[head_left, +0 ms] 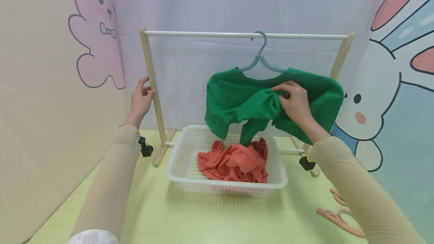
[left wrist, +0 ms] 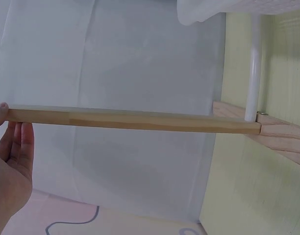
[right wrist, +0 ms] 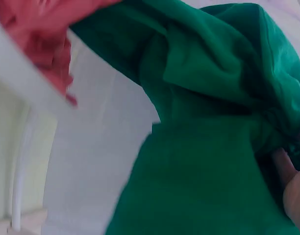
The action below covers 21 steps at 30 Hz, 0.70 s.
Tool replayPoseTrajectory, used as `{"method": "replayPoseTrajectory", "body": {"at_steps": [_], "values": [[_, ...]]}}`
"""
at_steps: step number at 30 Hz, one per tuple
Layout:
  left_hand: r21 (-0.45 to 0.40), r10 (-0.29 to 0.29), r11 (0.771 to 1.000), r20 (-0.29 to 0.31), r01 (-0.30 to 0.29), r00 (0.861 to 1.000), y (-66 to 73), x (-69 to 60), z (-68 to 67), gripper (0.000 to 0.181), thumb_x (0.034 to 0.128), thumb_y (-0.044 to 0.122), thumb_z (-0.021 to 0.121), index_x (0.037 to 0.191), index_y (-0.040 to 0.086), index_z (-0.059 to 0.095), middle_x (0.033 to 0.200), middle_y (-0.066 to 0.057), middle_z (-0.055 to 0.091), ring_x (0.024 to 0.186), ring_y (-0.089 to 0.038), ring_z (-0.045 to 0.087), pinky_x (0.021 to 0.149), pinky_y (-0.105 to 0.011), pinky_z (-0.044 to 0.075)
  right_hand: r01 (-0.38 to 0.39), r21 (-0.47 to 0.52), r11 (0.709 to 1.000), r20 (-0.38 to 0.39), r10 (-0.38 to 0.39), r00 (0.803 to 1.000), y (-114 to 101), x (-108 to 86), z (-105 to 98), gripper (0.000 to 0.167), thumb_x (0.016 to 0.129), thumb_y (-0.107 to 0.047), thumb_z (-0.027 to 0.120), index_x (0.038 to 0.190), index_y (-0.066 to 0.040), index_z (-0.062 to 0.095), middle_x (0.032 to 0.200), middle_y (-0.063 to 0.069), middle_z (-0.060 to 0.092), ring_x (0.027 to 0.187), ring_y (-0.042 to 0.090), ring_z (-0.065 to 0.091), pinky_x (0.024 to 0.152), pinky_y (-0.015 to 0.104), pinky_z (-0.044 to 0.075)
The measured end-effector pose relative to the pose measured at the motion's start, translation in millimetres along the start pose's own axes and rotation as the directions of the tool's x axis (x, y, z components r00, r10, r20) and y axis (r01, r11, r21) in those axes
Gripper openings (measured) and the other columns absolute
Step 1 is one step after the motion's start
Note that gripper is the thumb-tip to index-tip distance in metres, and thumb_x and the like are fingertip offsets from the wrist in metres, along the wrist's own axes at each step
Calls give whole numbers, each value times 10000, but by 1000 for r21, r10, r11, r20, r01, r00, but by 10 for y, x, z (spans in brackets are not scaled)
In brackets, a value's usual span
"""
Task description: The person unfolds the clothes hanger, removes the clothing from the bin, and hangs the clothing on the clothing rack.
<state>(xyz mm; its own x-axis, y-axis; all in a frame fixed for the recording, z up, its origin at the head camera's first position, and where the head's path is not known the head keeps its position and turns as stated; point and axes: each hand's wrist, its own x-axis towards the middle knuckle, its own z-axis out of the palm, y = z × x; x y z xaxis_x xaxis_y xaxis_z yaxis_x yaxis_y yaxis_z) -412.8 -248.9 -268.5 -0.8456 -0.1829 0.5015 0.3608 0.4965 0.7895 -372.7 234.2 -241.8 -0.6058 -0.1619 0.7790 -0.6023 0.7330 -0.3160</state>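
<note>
A green shirt (head_left: 223, 93) hangs on a grey-green hanger (head_left: 262, 57) hooked over the white top rod (head_left: 203, 34) of a clothes rack. My right hand (head_left: 295, 99) pinches the front of the shirt, gathering the cloth into folds. In the right wrist view the green cloth (right wrist: 204, 171) fills much of the picture and only part of that hand shows at the right edge. My left hand (head_left: 140, 99) holds the rack's left wooden post (head_left: 154, 86) between thumb and fingers. The left wrist view shows this post (left wrist: 140, 121) running down to its wooden foot.
Beneath the shirt stands a white plastic basket (head_left: 176, 165) with crumpled red clothing (head_left: 234, 161) inside. Peach-coloured hangers (head_left: 339, 219) lie on the table at the right, partly behind my right sleeve. The rack's lower rod (head_left: 291, 150) runs behind the basket, near a curtain (head_left: 186, 3).
</note>
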Motion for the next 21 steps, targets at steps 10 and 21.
{"method": "replayPoseTrajectory", "body": {"at_steps": [10, 21], "values": [[0, 8, 1000, -12, -8, 1000, 7, -3, 13, 510, 1039, 124, 464, 1525, 193, 328, 1407, -250, 544, 1123, -292, 552, 1005, -468, 448, 63, -2, 998, 370, -58, 927, 312, -349, -77, 310, 918, 54, 493, 1004, -80, 760, 1160, 170, 652, 785, 230, 564, 648, 306, 405], [7, 8, 1000, -11, -8, 1000, -23, 17, 19, 506, 1042, 131, 466, 1524, 197, 325, 1413, -238, 540, 1123, -285, 547, 1004, -466, 453, -74, -23, 997, 425, 77, 902, 252, -546, 94, 261, 924, -192, 704, 1157, -74, 697, 968, 112, 702, 792, 239, 589, 724, 380, 486]]}}
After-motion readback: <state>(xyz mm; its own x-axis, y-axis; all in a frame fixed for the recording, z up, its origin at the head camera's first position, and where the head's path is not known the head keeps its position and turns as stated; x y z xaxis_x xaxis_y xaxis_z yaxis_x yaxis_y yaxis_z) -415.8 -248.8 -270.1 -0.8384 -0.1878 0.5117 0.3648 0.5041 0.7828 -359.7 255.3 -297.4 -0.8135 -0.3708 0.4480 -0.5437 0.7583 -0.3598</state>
